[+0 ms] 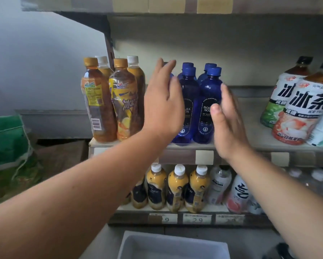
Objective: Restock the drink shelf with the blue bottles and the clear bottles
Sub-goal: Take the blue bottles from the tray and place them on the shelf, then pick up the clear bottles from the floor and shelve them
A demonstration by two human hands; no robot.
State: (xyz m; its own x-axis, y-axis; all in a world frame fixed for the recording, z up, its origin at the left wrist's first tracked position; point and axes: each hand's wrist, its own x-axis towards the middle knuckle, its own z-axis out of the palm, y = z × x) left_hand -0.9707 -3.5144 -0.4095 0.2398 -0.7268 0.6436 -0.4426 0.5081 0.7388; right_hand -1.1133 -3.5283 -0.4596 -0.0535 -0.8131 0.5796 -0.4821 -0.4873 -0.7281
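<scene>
Several blue bottles (pixel 206 101) with blue caps stand in a tight cluster on the middle shelf (pixel 259 144). My left hand (pixel 163 101) is raised flat in front of the cluster's left side, fingers straight, hiding one bottle. My right hand (pixel 227 120) is flat beside the cluster's right side, fingers straight, close to the front right bottle; contact is unclear because of blur. Neither hand holds anything. No clear bottles stand on this shelf section.
Amber tea bottles (pixel 104 101) stand left of the blue ones. Large ice tea bottles (pixel 304 107) lean at the shelf's right. Yellow drinks (pixel 177 187) and white bottles fill the lower shelf. A white bin (pixel 173 245) sits below. A green bag (pixel 5 141) lies left.
</scene>
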